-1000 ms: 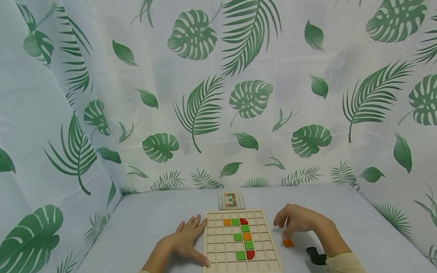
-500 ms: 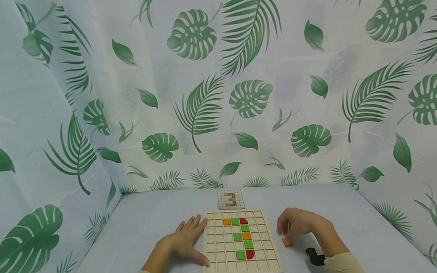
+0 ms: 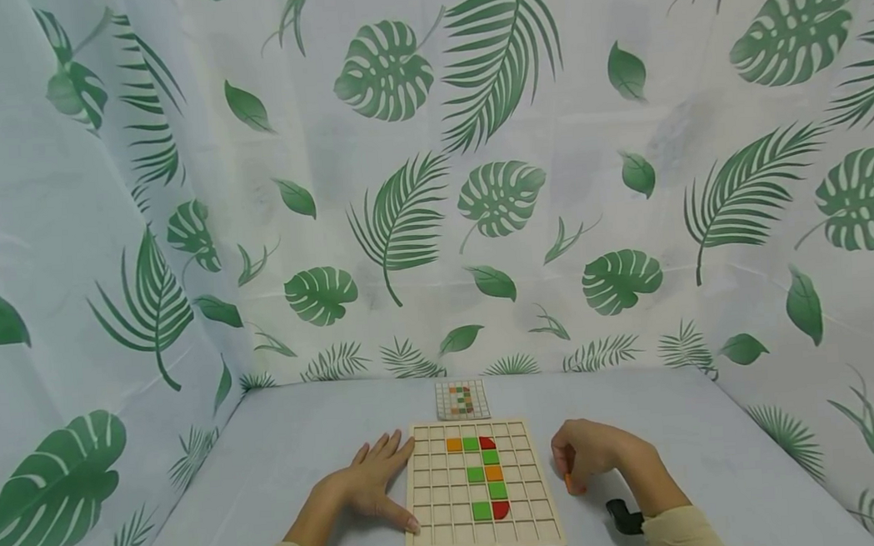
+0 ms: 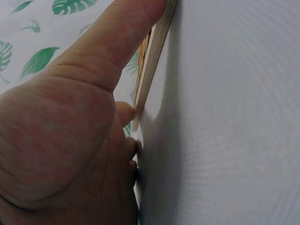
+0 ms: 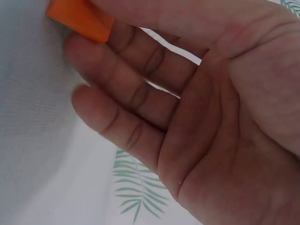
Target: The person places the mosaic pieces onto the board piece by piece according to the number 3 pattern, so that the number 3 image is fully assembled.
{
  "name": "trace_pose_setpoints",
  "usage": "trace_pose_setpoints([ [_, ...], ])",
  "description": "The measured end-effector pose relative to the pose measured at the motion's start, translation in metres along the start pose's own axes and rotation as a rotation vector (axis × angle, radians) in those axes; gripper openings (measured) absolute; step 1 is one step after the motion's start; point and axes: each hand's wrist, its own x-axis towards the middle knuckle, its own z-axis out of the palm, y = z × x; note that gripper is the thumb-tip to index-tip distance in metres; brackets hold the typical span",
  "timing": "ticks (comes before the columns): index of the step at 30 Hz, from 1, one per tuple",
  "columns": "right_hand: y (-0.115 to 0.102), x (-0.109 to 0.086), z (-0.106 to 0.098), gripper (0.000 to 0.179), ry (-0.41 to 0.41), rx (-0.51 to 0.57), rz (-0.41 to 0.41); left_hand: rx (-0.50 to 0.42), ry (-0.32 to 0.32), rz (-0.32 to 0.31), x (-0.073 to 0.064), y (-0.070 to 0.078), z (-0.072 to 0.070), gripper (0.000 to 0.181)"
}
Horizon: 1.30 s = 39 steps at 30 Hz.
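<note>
A wooden grid board [image 3: 441,538] lies at the middle of the table. Green, orange and red tiles sit in some of its squares. My left hand [image 3: 371,486] is spread at the board's left side, with the thumb on its edge; the left wrist view shows that thumb [image 4: 117,42] against the wooden rim [image 4: 157,56]. To the right of the board, my right hand [image 3: 594,451] pinches an orange tile [image 5: 84,21] between thumb and fingers, low at the tabletop. In the head view the fingers hide most of that tile.
A small pattern card [image 3: 444,412] with a coloured grid lies just behind the board. Pale cloth covers the table [image 3: 304,431], and leaf-printed curtains [image 3: 426,332] stand behind and at both sides. Black wrist mounts [image 3: 625,518] sit under both wrists.
My right fingers have closed on the orange tile, which lay flat on the table and is now tipped up on edge. The left hand and the board have stayed put.
</note>
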Motion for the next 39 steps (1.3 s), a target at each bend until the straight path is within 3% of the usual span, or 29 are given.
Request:
trace_pose_setpoints([
  [10,-0.008,0.006,-0.005,0.021,0.023,0.077,-0.245,0.001,0.004,0.001,0.000,0.001,0.001,0.132],
  [20,-0.036,0.016,0.006,0.009,0.037,0.200,-0.334,-0.001,0.004,0.001,0.000,0.000,0.001,0.132],
  [26,-0.046,0.022,0.013,0.013,0.051,0.177,-0.396,-0.006,0.002,-0.004,0.000,0.000,0.001,0.132],
  [39,-0.072,0.029,0.030,0.014,0.022,0.172,-0.447,-0.017,-0.003,-0.006,0.001,0.000,0.001,0.132],
])
